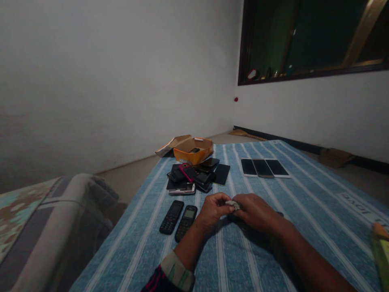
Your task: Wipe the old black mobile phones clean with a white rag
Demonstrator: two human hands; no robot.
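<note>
My left hand (212, 210) and my right hand (255, 209) meet above the middle of the striped cloth. Between their fingertips is a small crumpled whitish-grey piece (232, 204), perhaps tissue or rag; both hands pinch it. Under my right hand and wrist lies something dark, mostly hidden, with one end (280, 213) peeking out. Left of my left hand, two keypad phones, one black (172, 217) and one with a pale screen (186, 222), lie side by side. Beyond them sits a loose pile of phones, among them a pink-edged one (187, 172).
An open orange cardboard box (193, 155) stands behind the pile with a dark phone inside. Three smartphones (263, 168) lie in a row at the back right. A blue-white striped cloth (209, 267) covers the surface. A draped seat (82, 202) is at left; an orange-yellow thing (382, 247) at right.
</note>
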